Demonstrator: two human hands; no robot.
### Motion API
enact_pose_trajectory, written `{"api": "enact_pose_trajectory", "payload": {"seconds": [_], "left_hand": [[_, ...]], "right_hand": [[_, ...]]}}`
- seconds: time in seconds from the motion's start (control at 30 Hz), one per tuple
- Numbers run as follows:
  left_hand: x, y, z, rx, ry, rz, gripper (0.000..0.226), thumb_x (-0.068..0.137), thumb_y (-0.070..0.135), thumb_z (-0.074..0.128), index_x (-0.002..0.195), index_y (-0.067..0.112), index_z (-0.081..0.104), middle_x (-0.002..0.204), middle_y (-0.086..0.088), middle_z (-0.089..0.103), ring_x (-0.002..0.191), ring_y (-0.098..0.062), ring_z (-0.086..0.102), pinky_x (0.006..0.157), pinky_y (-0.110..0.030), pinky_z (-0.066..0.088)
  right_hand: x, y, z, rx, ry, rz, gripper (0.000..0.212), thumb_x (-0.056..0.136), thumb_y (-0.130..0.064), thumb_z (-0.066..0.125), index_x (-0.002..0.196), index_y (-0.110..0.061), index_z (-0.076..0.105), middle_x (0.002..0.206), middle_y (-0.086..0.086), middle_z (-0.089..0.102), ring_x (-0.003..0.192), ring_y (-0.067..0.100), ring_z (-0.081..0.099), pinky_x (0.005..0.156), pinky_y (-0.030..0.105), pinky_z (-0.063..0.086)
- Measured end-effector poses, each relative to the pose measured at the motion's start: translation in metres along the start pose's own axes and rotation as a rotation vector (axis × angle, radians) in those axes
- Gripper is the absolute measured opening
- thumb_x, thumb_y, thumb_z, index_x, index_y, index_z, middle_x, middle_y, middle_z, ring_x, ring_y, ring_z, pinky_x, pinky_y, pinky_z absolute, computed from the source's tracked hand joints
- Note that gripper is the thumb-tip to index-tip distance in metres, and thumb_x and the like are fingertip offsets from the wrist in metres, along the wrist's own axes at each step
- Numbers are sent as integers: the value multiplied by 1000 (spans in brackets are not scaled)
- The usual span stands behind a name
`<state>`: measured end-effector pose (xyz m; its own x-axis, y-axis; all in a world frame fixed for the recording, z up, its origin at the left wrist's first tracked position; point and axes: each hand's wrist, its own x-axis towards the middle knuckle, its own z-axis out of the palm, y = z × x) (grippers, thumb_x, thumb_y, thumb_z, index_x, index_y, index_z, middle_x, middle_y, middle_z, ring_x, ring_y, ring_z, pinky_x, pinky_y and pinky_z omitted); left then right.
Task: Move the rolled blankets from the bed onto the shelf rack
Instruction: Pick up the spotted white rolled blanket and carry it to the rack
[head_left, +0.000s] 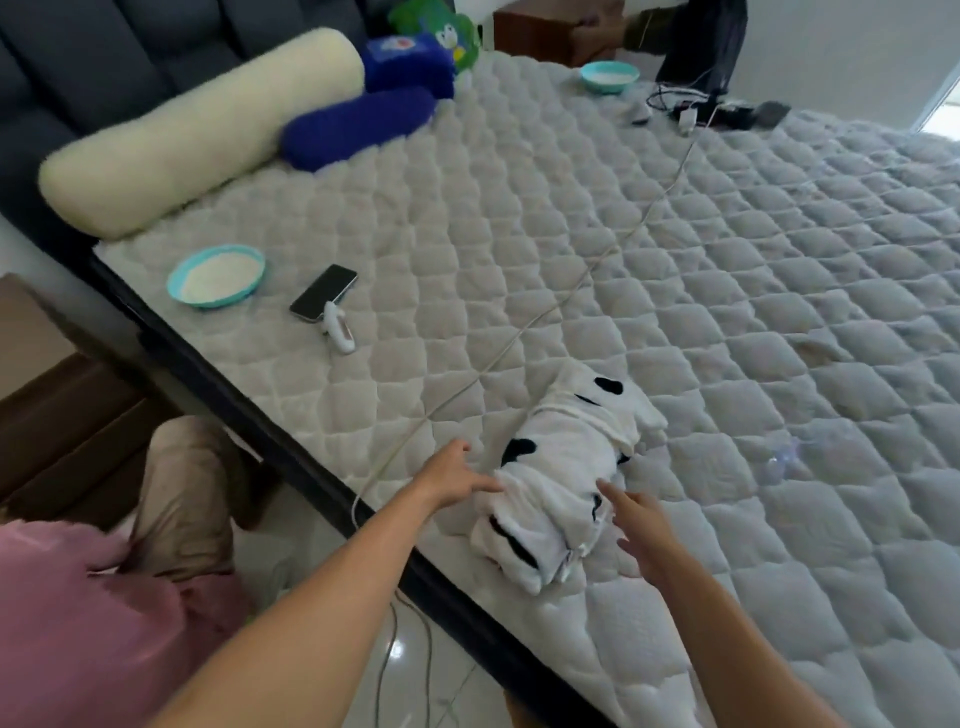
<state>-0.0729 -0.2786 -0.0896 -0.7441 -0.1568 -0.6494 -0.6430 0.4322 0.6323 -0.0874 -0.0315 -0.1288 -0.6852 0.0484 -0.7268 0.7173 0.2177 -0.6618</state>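
Left hand (457, 480) and right hand (641, 530), fingers spread and holding nothing, flank the tied white-and-black rolled blanket (563, 480) near the bed (779, 312) edge; best scooped from both sides, clear of the white cable (545, 306) beyond.

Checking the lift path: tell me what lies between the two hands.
In the head view, the rolled white blanket with black patches lies between the left hand and right hand, both open, on the mattress.

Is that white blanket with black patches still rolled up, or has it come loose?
Rolled up. The blanket lies on the bed as a tight bundle, tied around with white cord, while both open hands reach toward it.
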Motion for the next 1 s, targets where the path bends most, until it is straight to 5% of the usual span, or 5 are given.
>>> {"api": "enact_pose_trajectory", "payload": {"seconds": [0.2, 0.43, 0.57, 0.83, 1.0], "left_hand": [[40, 26, 13, -61, -173, -136, 106, 65, 39, 84, 150, 23, 23, 151, -7, 38, 132, -27, 43, 98, -41, 43], [51, 34, 24, -64, -316, -326, 79, 60, 35, 87, 130, 26, 50, 133, -3, 56, 119, -29, 53, 83, -50, 49], [46, 33, 24, -149, -311, -344, 65, 63, 33, 86, 122, 22, 60, 125, -3, 63, 115, -25, 57, 92, -47, 51], [-5, 20, 10, -224, -249, -296, 71, 57, 47, 85, 120, 22, 63, 126, -3, 60, 116, -23, 53, 84, -47, 54], [-80, -22, -11, -352, -133, -238, 59, 67, 41, 82, 121, 29, 60, 127, -2, 58, 119, -26, 52, 97, -58, 46]], "right_hand": [[36, -21, 16, 49, -134, 171, 100, 55, -66, 76, 136, -18, 44, 132, 3, 54, 117, 27, 51, 96, 47, 46], [58, -13, 27, 203, -268, 156, 87, 47, -58, 86, 122, -22, 61, 112, 2, 73, 104, 26, 68, 93, 47, 54], [57, -10, 27, 309, -237, 188, 74, 60, -52, 81, 123, -22, 59, 114, 7, 71, 103, 29, 68, 90, 48, 55], [13, -17, 37, 297, -218, 66, 71, 57, -49, 79, 118, -17, 63, 108, 10, 73, 98, 31, 70, 88, 50, 57], [-49, -20, 68, 184, -280, -92, 50, 71, -35, 75, 114, -13, 62, 106, 11, 70, 94, 29, 68, 77, 41, 58]]}}
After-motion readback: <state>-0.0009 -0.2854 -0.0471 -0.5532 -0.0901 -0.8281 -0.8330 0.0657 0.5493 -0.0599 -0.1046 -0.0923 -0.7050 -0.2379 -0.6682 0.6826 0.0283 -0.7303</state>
